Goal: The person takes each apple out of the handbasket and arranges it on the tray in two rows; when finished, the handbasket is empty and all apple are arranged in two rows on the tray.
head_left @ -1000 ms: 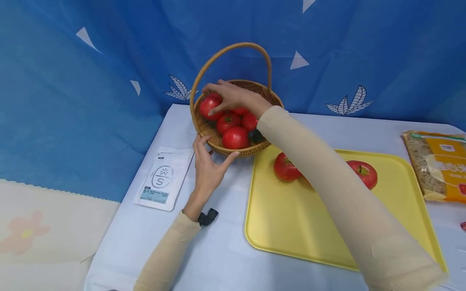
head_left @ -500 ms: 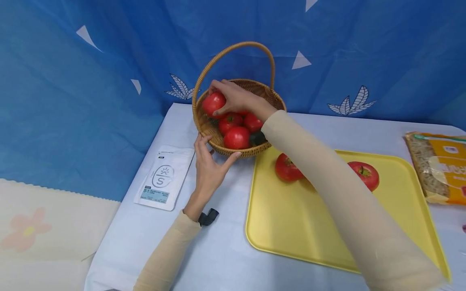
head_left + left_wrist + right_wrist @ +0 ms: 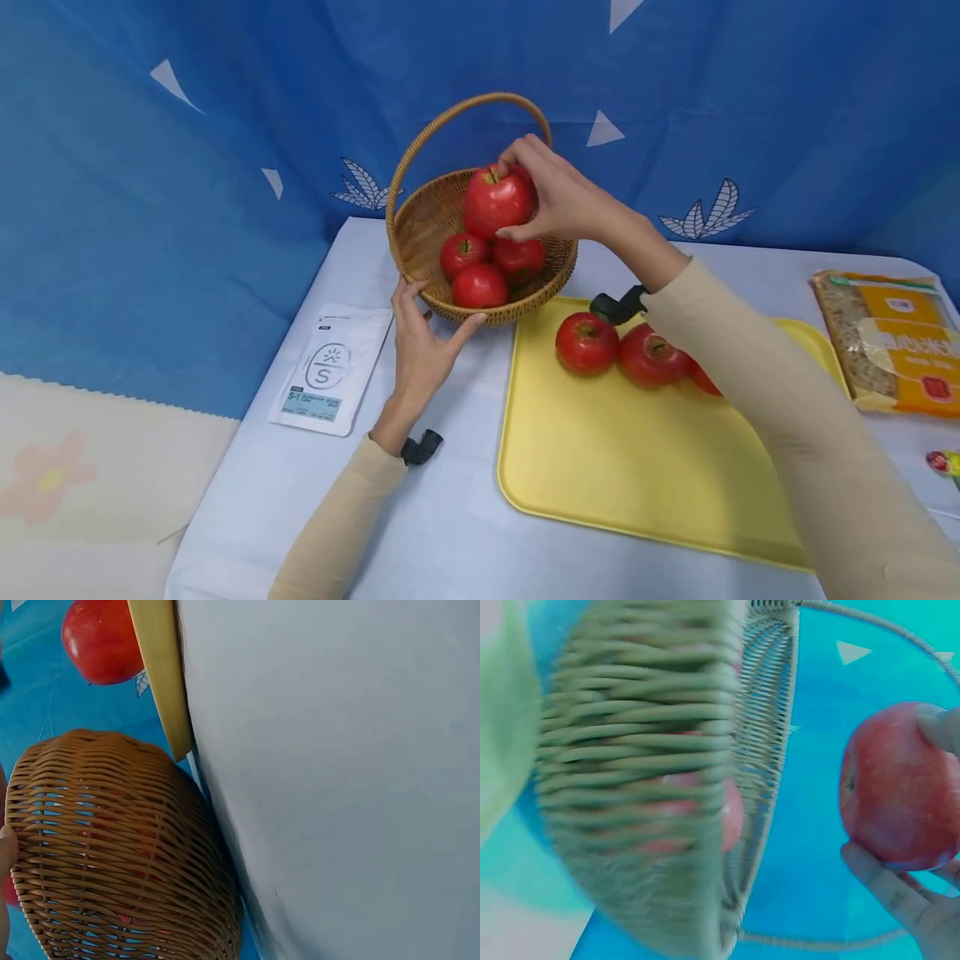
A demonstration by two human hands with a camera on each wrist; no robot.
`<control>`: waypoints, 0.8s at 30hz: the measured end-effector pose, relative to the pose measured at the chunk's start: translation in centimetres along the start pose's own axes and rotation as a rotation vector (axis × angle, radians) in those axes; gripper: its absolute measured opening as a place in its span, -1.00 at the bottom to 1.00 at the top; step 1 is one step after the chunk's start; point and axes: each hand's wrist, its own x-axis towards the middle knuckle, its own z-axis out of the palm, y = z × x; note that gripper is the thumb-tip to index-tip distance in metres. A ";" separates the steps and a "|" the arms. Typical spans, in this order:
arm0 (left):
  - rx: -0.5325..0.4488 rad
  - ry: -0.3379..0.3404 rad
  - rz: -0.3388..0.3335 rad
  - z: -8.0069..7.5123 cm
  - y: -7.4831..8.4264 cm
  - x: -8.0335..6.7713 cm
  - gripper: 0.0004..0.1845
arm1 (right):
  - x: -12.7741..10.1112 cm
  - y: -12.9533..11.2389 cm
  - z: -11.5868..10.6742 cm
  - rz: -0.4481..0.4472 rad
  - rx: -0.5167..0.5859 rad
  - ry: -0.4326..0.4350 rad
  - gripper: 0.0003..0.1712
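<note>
A wicker basket (image 3: 423,229) with a tall handle stands at the back of the table with several red apples (image 3: 480,287) inside. My left hand (image 3: 423,354) holds its front left rim, fingertips at the edge and thumb along the front. In the left wrist view, the thumb (image 3: 6,851) touches the woven wall (image 3: 112,847). My right hand (image 3: 562,196) grips a large red apple (image 3: 495,200) between thumb and fingers, over the right part of the basket. The right wrist view shows this apple (image 3: 900,795) held clear of the rim.
To the right of the basket lies a yellow tray (image 3: 600,467) with a row of red apples (image 3: 587,343), partly hidden by the right sleeve. A white pouch (image 3: 330,367) lies at the left. A grain bag (image 3: 892,342) and a small red-and-yellow item (image 3: 941,462) are at the right.
My right hand has lifted the apple from the basket's left side and carried it right and up. The left hand stays at the rim.
</note>
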 end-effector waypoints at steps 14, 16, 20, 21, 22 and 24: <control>0.001 0.022 -0.006 -0.5 -0.8 0.2 -0.03 | -20.0 2.3 -3.6 0.250 -0.198 0.226 -0.08; 0.005 0.025 -0.005 -0.7 -0.8 0.3 -0.03 | -22.9 2.8 -4.1 0.350 -0.191 0.262 -0.02; 0.004 0.032 -0.002 -0.9 -0.8 0.4 -0.03 | -27.9 3.9 -5.0 0.554 -0.178 0.302 0.15; 0.004 0.034 -0.003 -1.0 -0.9 0.5 -0.03 | -28.9 4.1 -5.1 0.590 -0.189 0.300 0.18; 0.005 0.036 -0.004 -1.1 -0.9 0.5 -0.03 | -29.8 4.4 -5.1 0.628 -0.201 0.287 0.20; 0.011 0.041 -0.009 -1.2 -1.1 0.5 -0.03 | -31.3 4.9 -4.9 0.674 -0.235 0.253 0.21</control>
